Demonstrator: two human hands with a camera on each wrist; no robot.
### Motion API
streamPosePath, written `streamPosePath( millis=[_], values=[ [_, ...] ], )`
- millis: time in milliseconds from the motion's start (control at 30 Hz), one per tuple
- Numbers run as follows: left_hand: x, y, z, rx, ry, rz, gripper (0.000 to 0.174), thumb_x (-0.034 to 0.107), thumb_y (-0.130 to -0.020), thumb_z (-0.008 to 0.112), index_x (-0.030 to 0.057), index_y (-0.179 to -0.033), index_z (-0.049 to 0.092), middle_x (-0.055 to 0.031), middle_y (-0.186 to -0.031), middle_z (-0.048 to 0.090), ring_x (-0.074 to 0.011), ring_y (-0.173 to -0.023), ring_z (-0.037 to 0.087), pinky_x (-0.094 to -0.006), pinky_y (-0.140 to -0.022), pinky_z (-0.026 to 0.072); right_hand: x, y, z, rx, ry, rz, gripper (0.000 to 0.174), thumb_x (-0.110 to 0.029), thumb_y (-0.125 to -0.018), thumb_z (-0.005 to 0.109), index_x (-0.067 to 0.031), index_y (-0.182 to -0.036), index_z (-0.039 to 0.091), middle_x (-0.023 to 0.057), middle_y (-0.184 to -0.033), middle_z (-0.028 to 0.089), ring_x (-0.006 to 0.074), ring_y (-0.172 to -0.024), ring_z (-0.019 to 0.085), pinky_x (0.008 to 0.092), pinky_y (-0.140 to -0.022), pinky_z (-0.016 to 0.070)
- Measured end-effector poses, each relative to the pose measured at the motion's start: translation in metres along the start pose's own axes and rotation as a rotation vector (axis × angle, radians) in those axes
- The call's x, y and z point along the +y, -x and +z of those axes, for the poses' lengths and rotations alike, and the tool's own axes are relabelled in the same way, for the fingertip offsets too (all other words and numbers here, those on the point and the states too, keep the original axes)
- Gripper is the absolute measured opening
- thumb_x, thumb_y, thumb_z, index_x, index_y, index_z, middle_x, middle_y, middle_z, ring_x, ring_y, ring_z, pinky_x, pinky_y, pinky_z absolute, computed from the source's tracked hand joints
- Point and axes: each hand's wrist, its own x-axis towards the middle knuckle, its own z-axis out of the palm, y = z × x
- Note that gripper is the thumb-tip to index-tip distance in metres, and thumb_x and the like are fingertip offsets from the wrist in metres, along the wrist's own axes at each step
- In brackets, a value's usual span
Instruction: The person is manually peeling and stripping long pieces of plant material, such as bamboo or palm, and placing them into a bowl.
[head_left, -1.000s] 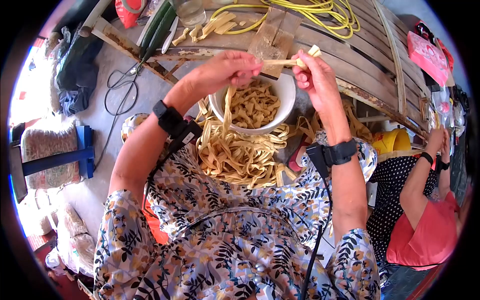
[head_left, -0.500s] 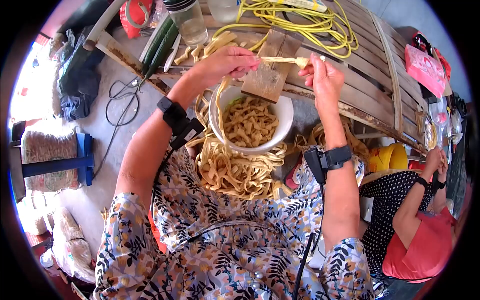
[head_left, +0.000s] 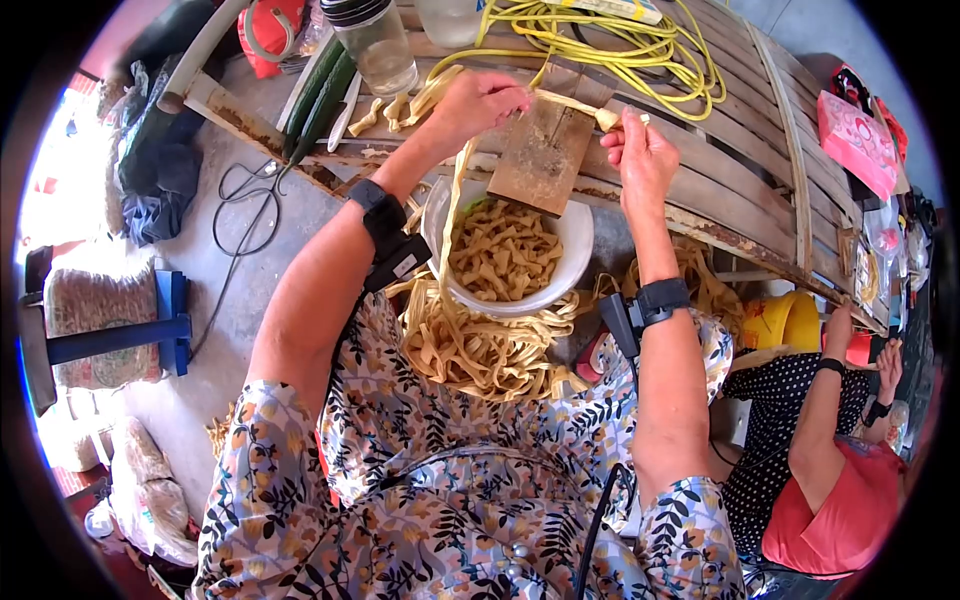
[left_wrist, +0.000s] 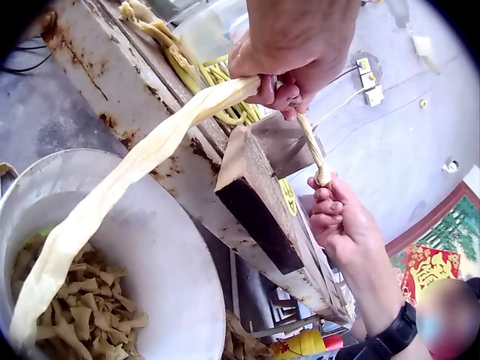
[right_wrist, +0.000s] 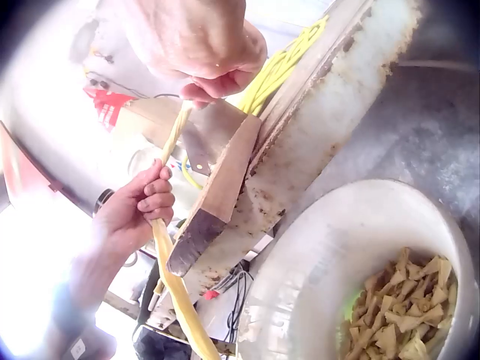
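Observation:
A long pale-yellow strip [head_left: 570, 103], flat and soft like tofu skin, stretches between both hands above a wooden board [head_left: 543, 150]. My left hand [head_left: 478, 103] pinches it, and its long tail [left_wrist: 142, 154] hangs down past the bucket's left rim. At the other end my right hand [head_left: 647, 160] grips the strip beside a thick knotted lump [head_left: 607, 120]. In the right wrist view the span between the hands looks twisted. Below stands a white bucket [head_left: 577, 250] holding many short pale-yellow pieces [head_left: 505, 250]. A heap of loose strips [head_left: 480, 350] lies on the near side of the bucket.
The slatted bench [head_left: 730, 170] has a rusty front edge. On it are yellow hose [head_left: 640, 55], a glass jar [head_left: 375, 50], dark green cucumbers [head_left: 320, 100] and several pale pieces [head_left: 395, 110]. Another person [head_left: 840, 480] sits at the right, near a yellow bucket [head_left: 785, 320].
The left hand has gone up and slightly right in the view, so the span slants. The knotted lump shows more clearly beside the right fingertips. The head view has shifted, showing more of the board and jar.

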Motion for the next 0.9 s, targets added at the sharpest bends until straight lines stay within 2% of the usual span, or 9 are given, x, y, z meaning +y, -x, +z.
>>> streamPosePath(
  millis=[67, 167, 367, 433, 533, 633, 767, 800, 900],
  values=[
    [-0.002, -0.002, 0.001, 0.018, -0.017, 0.013, 0.021, 0.021, -0.084, 0.056, 0.0025, -0.078, 0.062, 0.0049, -0.064, 0.049, -0.0034, -0.056, 0.036, -0.0186, -0.05, 0.0304, 0.001, -0.001, 0.001, 0.003, -0.001, 0.018, 0.03, -0.027, -0.083, 0.058, -0.0001, -0.068, 0.058, 0.0052, -0.058, 0.057, 0.0038, -0.044, 0.043, 0.0174, -0.04, 0.0325],
    [-0.008, -0.005, 0.001, 0.014, -0.001, -0.015, 0.02, 0.021, -0.083, 0.057, 0.0025, -0.078, 0.062, 0.0051, -0.064, 0.049, -0.0033, -0.056, 0.037, -0.0188, -0.05, 0.0304, 0.011, -0.007, 0.002, 0.011, -0.015, 0.004, 0.029, -0.021, -0.084, 0.055, 0.0028, -0.067, 0.059, 0.0058, -0.054, 0.057, 0.0069, -0.04, 0.046, 0.0199, -0.038, 0.0356],
    [-0.032, -0.001, 0.006, 0.197, -0.349, 0.119, 0.018, 0.019, -0.082, 0.057, 0.0021, -0.08, 0.062, 0.0046, -0.062, 0.048, -0.0032, -0.055, 0.038, -0.0184, -0.048, 0.0305, 0.032, 0.001, -0.009, 0.046, 0.238, 0.024, 0.031, -0.019, -0.081, 0.055, 0.0022, -0.059, 0.058, 0.0041, -0.05, 0.055, 0.0066, -0.039, 0.045, 0.0217, -0.039, 0.0352],
    [-0.026, 0.011, -0.006, 0.13, -0.144, 0.0, 0.018, 0.018, -0.083, 0.056, 0.0019, -0.081, 0.062, 0.0045, -0.061, 0.047, -0.0036, -0.054, 0.038, -0.0183, -0.048, 0.031, 0.027, 0.007, -0.022, 0.052, 0.291, 0.06, 0.029, -0.018, -0.081, 0.055, 0.0022, -0.061, 0.058, 0.004, -0.051, 0.055, 0.0064, -0.041, 0.046, 0.0214, -0.039, 0.0349],
    [-0.007, 0.038, -0.013, -0.052, 0.04, -0.061, 0.023, 0.021, -0.087, 0.05, 0.0006, -0.09, 0.06, 0.0041, -0.065, 0.046, -0.004, -0.057, 0.04, -0.0172, -0.052, 0.0336, -0.009, 0.044, -0.024, -0.193, 0.338, 0.129, 0.022, -0.015, -0.081, 0.057, 0.0027, -0.067, 0.06, 0.0043, -0.055, 0.057, 0.0064, -0.043, 0.048, 0.0202, -0.04, 0.0371],
    [0.002, 0.062, -0.004, -0.259, 0.129, -0.096, 0.029, 0.025, -0.091, 0.044, -0.0003, -0.1, 0.055, 0.0024, -0.074, 0.051, -0.0038, -0.065, 0.044, -0.0156, -0.06, 0.0373, -0.012, 0.08, -0.028, -0.49, 0.264, 0.239, 0.012, -0.01, -0.08, 0.06, 0.0007, -0.086, 0.062, 0.0044, -0.064, 0.059, 0.0071, -0.047, 0.051, 0.019, -0.042, 0.0419],
    [0.01, 0.078, 0.021, -0.345, 0.247, -0.147, 0.025, 0.02, -0.092, 0.042, 0.0017, -0.103, 0.054, 0.0001, -0.079, 0.058, -0.0049, -0.068, 0.05, -0.0169, -0.066, 0.0423, -0.022, 0.078, -0.033, -0.441, 0.353, 0.14, 0.014, -0.011, -0.082, 0.058, -0.0007, -0.09, 0.062, 0.0029, -0.067, 0.06, 0.0068, -0.055, 0.054, 0.0183, -0.047, 0.0424],
    [0.009, 0.081, 0.025, -0.336, 0.174, -0.108, 0.022, 0.017, -0.091, 0.043, 0.0021, -0.103, 0.054, 0.0, -0.079, 0.058, -0.005, -0.067, 0.05, -0.0174, -0.065, 0.0428, -0.017, 0.072, -0.037, -0.368, 0.379, 0.017, 0.015, -0.012, -0.083, 0.057, -0.0005, -0.09, 0.062, 0.0032, -0.07, 0.062, 0.0072, -0.058, 0.055, 0.0191, -0.051, 0.0434],
    [-0.002, 0.084, 0.039, -0.257, -0.079, 0.039, 0.015, 0.007, -0.085, 0.049, 0.0045, -0.099, 0.055, -0.0025, -0.073, 0.06, -0.0056, -0.06, 0.053, -0.021, -0.057, 0.0448, -0.017, 0.064, -0.035, -0.271, 0.235, -0.045, 0.017, -0.016, -0.085, 0.055, -0.0005, -0.089, 0.062, 0.0054, -0.073, 0.063, 0.0082, -0.06, 0.056, 0.0207, -0.054, 0.0449]
  ],
)
